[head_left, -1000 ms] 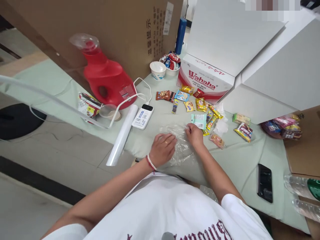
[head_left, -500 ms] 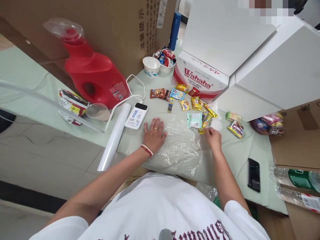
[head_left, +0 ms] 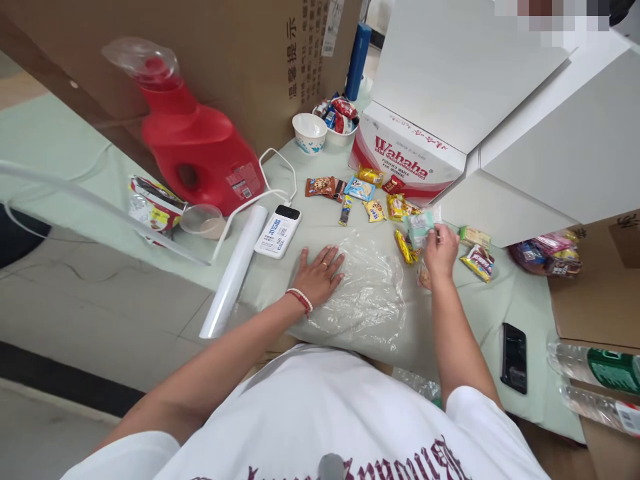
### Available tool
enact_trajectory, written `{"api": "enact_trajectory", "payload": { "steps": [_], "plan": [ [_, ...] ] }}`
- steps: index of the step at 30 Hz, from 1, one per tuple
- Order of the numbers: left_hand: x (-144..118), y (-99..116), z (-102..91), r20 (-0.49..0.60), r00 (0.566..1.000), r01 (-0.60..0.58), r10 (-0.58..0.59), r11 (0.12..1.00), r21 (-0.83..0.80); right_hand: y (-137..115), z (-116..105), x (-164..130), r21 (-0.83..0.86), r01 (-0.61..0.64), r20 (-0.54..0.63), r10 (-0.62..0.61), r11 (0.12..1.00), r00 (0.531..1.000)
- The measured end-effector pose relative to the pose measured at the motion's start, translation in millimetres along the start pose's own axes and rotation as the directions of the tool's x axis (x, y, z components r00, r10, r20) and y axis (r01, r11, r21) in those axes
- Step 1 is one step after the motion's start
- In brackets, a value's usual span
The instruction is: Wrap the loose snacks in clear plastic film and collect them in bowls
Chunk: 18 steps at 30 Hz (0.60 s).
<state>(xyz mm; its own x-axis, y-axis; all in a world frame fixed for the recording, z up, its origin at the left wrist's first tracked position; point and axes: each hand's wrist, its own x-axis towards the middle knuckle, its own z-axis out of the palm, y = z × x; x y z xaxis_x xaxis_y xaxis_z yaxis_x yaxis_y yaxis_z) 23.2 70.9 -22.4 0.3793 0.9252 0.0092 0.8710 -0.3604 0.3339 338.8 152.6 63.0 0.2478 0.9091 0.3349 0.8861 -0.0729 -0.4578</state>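
Note:
My left hand (head_left: pixel 319 275) lies flat with fingers spread, on the left part of a clear plastic bag (head_left: pixel 370 293). A white power bank (head_left: pixel 277 233) with a cable plugged in sits just beyond it. My right hand (head_left: pixel 443 252) is closed in a pinch on the edge of a mint-green snack packet (head_left: pixel 418 230), tilted above other snacks. Yellow-wrapped snacks (head_left: pixel 404 248) lie beside it. Under the hand a brownish packet (head_left: pixel 424 276) shows in part. Further back are a blue packet (head_left: pixel 360 189) and a brown cookie packet (head_left: pixel 320 186).
A red jug (head_left: pixel 200 147) and a white roll (head_left: pixel 234 273) stand and lie to the left. At the back are a paper bowl (head_left: pixel 310 133) and a Wahaha box (head_left: pixel 405 157). On the right lie a phone (head_left: pixel 514 358), bottles (head_left: pixel 595 365) and two snacks (head_left: pixel 479 261).
My right hand has moved up slightly and taken hold of the mint-green packet, which is now lifted and shifted right. A brownish packet has come into view under it. My left hand stays flat.

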Motion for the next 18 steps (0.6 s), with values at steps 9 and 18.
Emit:
{"api": "enact_trajectory", "payload": {
  "steps": [9,18],
  "plan": [
    [0,-1,1.7,-0.006,1.0,-0.009,0.009,1.0,0.0,-55,-12,-68,0.386,0.09,0.705,-0.357,0.918,0.613],
    [0,0,1.4,-0.027,1.0,-0.011,0.011,1.0,-0.017,-92,67,7,-0.261,0.159,0.447,-0.027,0.952,0.894]
  ]
}}
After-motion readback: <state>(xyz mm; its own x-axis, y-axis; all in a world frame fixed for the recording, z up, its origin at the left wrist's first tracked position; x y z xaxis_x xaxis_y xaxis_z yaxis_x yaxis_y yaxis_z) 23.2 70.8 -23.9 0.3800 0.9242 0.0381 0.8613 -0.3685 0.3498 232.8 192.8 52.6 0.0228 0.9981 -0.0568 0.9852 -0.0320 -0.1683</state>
